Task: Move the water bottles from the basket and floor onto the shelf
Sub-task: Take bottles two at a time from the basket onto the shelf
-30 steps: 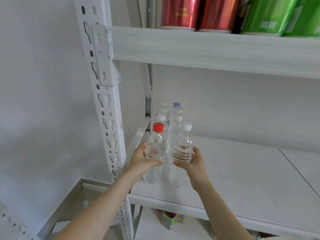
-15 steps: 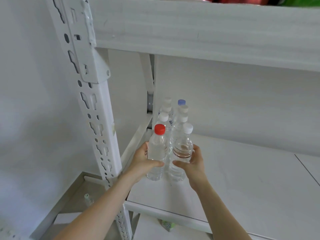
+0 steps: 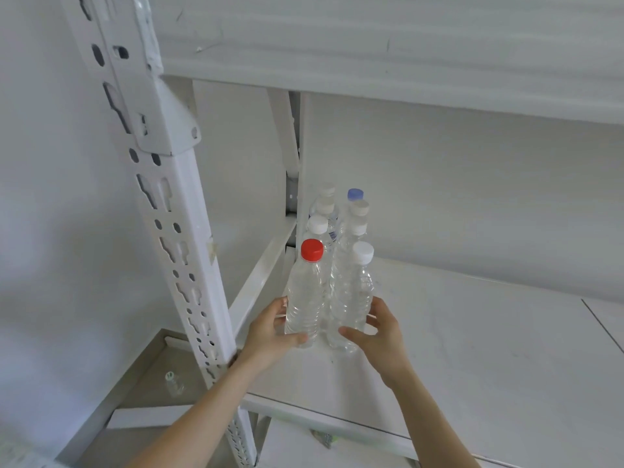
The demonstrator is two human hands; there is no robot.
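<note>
Where 1 s ago both bottles were carried short of the stock, they now sit at the front of the rows, bases apparently down on the shelf (image 3: 472,332).
Item 1: red-cap bottle (image 3: 305,298), upright, left row.
Item 2: white-cap bottle (image 3: 351,295), upright, just beside it, right row.
Stock behind: capped bottles (image 3: 325,211) in two rows, incl. one blue cap (image 3: 355,194).
Meaning: pair looks placed; release pending.
Left hand (image 3: 270,336): thumb in front, fingers behind, wrapped round item 1's lower body.
Right hand (image 3: 380,336): same hold on item 2, looser, fingers part spread.
Forearms reach in from below.
Outstanding: one small bottle (image 3: 174,383) on the floor (image 3: 141,366), left of the post (image 3: 179,231).
</note>
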